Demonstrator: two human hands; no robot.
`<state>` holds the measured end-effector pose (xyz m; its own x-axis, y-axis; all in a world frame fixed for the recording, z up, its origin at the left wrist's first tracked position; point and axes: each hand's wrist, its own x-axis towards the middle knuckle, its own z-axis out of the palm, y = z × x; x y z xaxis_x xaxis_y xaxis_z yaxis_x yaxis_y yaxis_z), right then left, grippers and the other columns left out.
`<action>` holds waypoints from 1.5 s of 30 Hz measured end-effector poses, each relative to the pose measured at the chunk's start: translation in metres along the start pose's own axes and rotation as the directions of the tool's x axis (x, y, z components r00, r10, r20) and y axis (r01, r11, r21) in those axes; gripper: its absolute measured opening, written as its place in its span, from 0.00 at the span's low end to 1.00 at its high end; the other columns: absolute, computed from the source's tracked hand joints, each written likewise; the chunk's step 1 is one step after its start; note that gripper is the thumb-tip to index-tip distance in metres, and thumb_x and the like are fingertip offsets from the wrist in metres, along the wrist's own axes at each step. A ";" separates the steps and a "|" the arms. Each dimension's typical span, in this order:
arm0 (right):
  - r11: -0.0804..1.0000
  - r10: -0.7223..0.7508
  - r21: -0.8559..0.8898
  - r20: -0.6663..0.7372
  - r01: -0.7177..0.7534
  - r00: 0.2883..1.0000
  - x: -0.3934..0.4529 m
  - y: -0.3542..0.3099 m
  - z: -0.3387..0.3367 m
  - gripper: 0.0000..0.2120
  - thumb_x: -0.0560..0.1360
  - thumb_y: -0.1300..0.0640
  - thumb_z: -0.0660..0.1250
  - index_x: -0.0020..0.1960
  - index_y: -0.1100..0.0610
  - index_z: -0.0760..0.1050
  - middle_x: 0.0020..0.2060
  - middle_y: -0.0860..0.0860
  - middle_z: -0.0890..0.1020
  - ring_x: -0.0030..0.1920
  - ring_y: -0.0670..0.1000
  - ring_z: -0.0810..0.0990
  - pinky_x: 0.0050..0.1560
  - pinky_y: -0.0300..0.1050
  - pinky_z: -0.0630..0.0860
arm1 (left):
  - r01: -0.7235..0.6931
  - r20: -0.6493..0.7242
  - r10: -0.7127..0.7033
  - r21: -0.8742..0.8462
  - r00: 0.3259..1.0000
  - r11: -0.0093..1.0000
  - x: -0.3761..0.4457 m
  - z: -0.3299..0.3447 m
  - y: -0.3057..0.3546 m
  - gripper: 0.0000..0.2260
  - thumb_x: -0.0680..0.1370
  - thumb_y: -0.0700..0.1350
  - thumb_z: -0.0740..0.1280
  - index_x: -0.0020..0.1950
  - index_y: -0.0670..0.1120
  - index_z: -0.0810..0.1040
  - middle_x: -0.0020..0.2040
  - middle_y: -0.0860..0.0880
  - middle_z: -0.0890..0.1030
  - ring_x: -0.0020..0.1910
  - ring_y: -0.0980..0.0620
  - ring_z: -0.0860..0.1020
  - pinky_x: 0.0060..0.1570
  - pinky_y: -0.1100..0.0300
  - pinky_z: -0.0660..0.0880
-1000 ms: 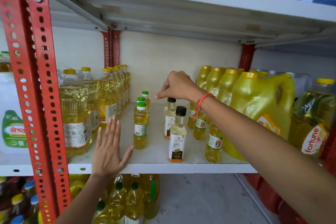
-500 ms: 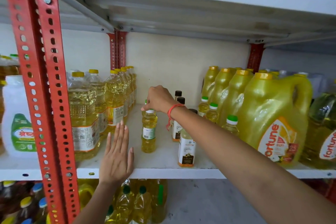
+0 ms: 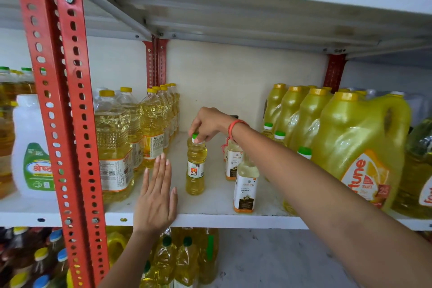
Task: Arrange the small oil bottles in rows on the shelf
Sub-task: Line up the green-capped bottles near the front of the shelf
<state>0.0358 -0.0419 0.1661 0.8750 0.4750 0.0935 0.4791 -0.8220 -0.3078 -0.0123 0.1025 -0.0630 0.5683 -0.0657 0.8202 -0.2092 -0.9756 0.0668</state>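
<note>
1 small oil bottle (image 3: 196,166) stands upright mid-shelf, near the front edge of the shelf (image 3: 210,220); your right hand (image 3: 207,124) pinches its green cap. Your left hand (image 3: 156,196) lies flat, fingers spread, on that front edge, gripping nothing.

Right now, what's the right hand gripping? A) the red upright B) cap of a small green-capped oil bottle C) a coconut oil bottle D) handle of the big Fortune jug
B: the right hand pinches the green cap of the small oil bottle standing on the shelf; the left hand lies flat and open at the shelf's front edge.
</note>
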 end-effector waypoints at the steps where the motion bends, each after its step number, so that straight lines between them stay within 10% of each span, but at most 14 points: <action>1: 1.000 0.000 0.015 0.014 0.000 1.000 0.000 -0.001 -0.001 0.17 0.70 0.65 0.74 0.59 0.60 0.82 0.54 0.58 0.84 0.52 0.56 0.84 0.56 0.47 0.82 | 0.000 0.002 0.000 0.003 1.000 1.000 0.000 0.000 0.000 0.28 0.82 0.47 0.50 0.79 0.34 0.58 0.81 0.36 0.57 0.81 0.42 0.53 0.79 0.49 0.43; 8: 0.995 -0.016 -0.099 -0.079 0.008 0.997 0.000 -0.007 0.001 0.18 0.68 0.58 0.76 0.56 0.63 0.83 0.48 0.57 0.86 0.31 0.49 0.81 0.54 0.47 0.82 | 0.004 0.006 -0.004 -0.005 1.000 1.000 0.000 0.000 -0.001 0.28 0.82 0.47 0.50 0.79 0.34 0.58 0.81 0.37 0.56 0.81 0.42 0.52 0.79 0.49 0.42; 12: 0.997 -0.011 -0.080 -0.044 0.007 0.999 -0.001 -0.007 -0.003 0.16 0.69 0.60 0.76 0.56 0.61 0.83 0.28 0.45 0.77 0.13 0.36 0.72 0.40 0.33 0.77 | 0.000 0.001 0.000 -0.007 1.000 1.000 -0.001 -0.001 0.000 0.28 0.82 0.47 0.50 0.79 0.33 0.58 0.81 0.36 0.57 0.81 0.42 0.53 0.79 0.49 0.42; 20: 0.997 0.032 -0.063 -0.049 -0.035 0.998 0.000 -0.009 0.000 0.20 0.67 0.58 0.78 0.57 0.64 0.81 0.50 0.58 0.86 0.27 0.47 0.78 0.56 0.46 0.82 | -0.004 -0.013 0.003 -0.019 1.000 1.000 0.000 0.000 0.000 0.28 0.81 0.46 0.51 0.79 0.33 0.58 0.80 0.36 0.57 0.81 0.42 0.53 0.79 0.49 0.42; 45: 0.990 -0.082 -0.119 -0.038 0.076 0.996 -0.044 -0.023 -0.001 0.20 0.65 0.53 0.79 0.52 0.64 0.84 0.46 0.57 0.88 0.28 0.46 0.80 0.55 0.45 0.82 | 0.011 0.003 -0.011 -0.006 1.000 1.000 -0.001 0.001 -0.001 0.28 0.82 0.46 0.50 0.80 0.34 0.56 0.81 0.37 0.55 0.81 0.43 0.51 0.79 0.49 0.42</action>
<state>-0.0137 -0.0447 0.1703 0.8350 0.5282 0.1539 0.5495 -0.8149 -0.1844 -0.0120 0.1033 -0.0646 0.5730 -0.0554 0.8177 -0.2076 -0.9750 0.0795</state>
